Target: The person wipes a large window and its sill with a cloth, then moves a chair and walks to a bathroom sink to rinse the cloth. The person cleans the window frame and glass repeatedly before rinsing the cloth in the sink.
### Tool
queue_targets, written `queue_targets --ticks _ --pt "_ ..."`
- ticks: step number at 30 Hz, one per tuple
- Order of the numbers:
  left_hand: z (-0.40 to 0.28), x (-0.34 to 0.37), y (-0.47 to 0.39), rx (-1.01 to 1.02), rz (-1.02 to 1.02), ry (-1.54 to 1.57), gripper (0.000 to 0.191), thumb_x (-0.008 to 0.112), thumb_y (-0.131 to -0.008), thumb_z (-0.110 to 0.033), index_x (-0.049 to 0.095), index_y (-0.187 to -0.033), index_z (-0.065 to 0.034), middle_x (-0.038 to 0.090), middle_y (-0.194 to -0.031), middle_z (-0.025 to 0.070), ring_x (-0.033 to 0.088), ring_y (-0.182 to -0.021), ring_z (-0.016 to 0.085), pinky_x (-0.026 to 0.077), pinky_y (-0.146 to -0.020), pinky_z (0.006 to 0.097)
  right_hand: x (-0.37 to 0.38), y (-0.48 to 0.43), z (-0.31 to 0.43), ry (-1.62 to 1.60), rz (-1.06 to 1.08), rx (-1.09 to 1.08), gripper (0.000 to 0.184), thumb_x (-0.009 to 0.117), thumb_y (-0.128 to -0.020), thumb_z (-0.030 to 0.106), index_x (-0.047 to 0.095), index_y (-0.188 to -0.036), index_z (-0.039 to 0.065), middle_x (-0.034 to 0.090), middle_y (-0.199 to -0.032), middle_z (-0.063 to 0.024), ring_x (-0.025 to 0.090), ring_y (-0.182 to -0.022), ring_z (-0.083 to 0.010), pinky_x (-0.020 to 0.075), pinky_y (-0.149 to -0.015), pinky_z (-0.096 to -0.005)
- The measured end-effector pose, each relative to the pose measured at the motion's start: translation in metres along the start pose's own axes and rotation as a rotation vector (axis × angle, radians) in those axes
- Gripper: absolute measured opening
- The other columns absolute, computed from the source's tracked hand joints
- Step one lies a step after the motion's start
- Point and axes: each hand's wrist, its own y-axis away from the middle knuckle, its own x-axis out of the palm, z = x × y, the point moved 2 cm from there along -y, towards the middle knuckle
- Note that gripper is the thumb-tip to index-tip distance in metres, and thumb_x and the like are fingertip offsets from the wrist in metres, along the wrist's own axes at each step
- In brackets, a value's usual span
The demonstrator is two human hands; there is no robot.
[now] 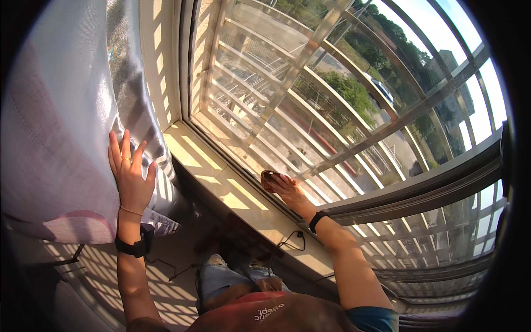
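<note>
My right hand [287, 191] presses a dark reddish-brown cloth [269, 181] against the lower part of a window pane [265, 159], just above the sill. Part of the cloth is hidden under my fingers. At the left, my left hand [133, 176] lies with spread fingers against a silvery-white and pink curtain [79, 166], its palm turned away from view. A ring is on one of its fingers, and a black band [136, 242] is round that wrist. Another black band [317, 221] circles my right wrist.
A pale stone windowsill [232, 195] runs below the pane, with a black cable [298, 245] on it. Metal bars [361, 153] stand outside the glass. A dark window frame [415, 195] crosses at the right. My legs [224, 278] are close to the sill.
</note>
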Motion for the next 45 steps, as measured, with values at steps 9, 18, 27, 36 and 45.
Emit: queue_targets --ticks 9,18,27,36,45 --pt "0.009 -0.011 0.009 -0.040 -0.001 -0.055 0.037 0.065 -0.074 -0.008 0.059 -0.109 -0.0003 0.030 -0.144 0.0157 0.012 -0.139 0.038 0.014 -0.110 0.0511 -0.237 -0.118 -0.185 0.278 -0.485 0.542 0.054 0.053 -0.077 0.003 0.053 -0.128 0.020 0.031 -0.146 -0.0087 0.027 -0.133 -0.0396 0.0192 -0.108 -0.0533" --pt "-0.029 0.012 0.001 0.002 -0.214 0.113 0.006 0.063 -0.072 -0.006 0.058 -0.074 -0.0057 0.056 -0.082 0.0064 0.053 -0.097 0.029 0.036 -0.094 0.0475 -0.028 -0.141 -0.020 0.076 -0.307 0.220 0.050 0.048 -0.083 0.016 0.046 -0.133 0.019 0.033 -0.145 -0.0013 0.026 -0.136 -0.0247 0.0196 -0.110 -0.0415" --pt "-0.018 0.076 -0.051 -0.045 0.026 0.378 0.071 0.059 -0.084 -0.012 0.021 -0.143 -0.0059 0.019 -0.145 0.0285 0.021 -0.135 0.041 0.023 -0.110 0.0422 -0.092 -0.091 -0.087 -0.140 -0.098 0.149 0.042 0.058 -0.073 0.004 0.062 -0.114 0.012 0.043 -0.139 -0.0042 0.033 -0.132 -0.0268 0.0292 -0.105 -0.0437" --pt "0.021 0.079 -0.034 -0.108 0.034 0.172 0.070 0.063 -0.078 -0.010 0.030 -0.139 -0.0025 0.014 -0.148 0.0242 0.013 -0.136 0.042 0.017 -0.111 0.0469 -0.189 -0.269 -0.148 0.215 -0.844 0.583 0.056 0.051 -0.076 0.006 0.050 -0.130 0.020 0.032 -0.144 -0.0084 0.022 -0.134 -0.0391 0.0167 -0.106 -0.0543" --pt "0.052 0.049 -0.016 -0.074 0.046 -0.069 0.069 0.064 -0.074 -0.009 0.035 -0.136 -0.0015 0.020 -0.145 0.0247 0.019 -0.135 0.041 0.023 -0.109 0.0472 0.129 -0.275 0.055 -0.217 -0.011 -0.009 0.039 0.047 -0.081 0.012 0.056 -0.118 0.005 0.036 -0.142 -0.0091 0.026 -0.136 -0.0285 0.0180 -0.112 -0.0434"
